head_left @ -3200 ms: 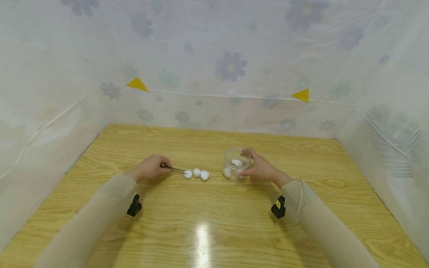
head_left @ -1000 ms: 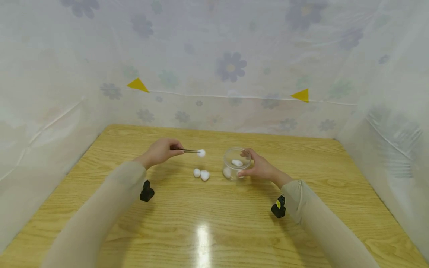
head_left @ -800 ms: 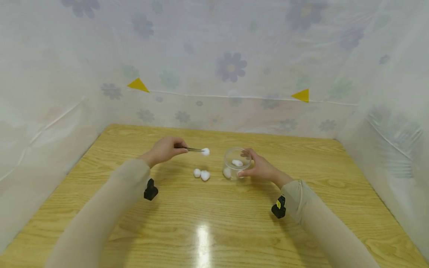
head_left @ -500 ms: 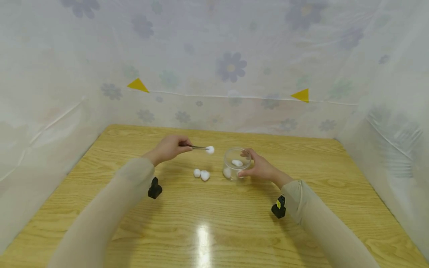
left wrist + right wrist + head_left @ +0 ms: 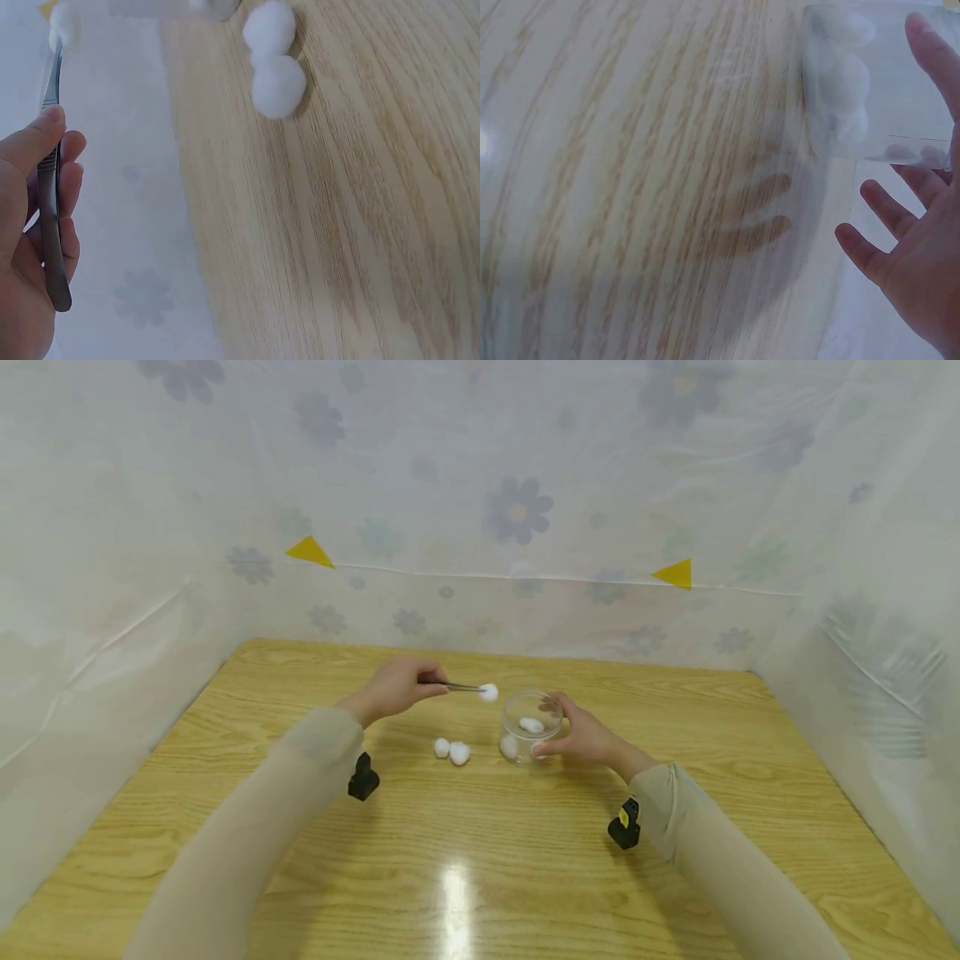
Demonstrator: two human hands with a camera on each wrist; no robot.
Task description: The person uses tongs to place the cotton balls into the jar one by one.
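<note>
Tweezers: slim, grey metal with ridged sides; pinched in the left grip [image 5: 397,683], they pointed towards the jar, near level.
Pinched ball [image 5: 489,692]: white and fluffy, held at the tips of the tweezers [image 5: 49,217], above the table [image 5: 420,843] and near the jar's rim.
Loose balls: a smaller one [image 5: 441,747] and a larger one [image 5: 460,753], touching on the table, left of the jar.
Jar [image 5: 524,739]: round, clear, upright, the right grip [image 5: 587,737] around its side.
Balls in the jar [image 5: 531,725]: several, white, partly blurred through the wall.

The right wrist view's edge crops the right hand [image 5: 922,259] and clear jar [image 5: 904,105], whose white balls [image 5: 845,81] look blurred.
</note>
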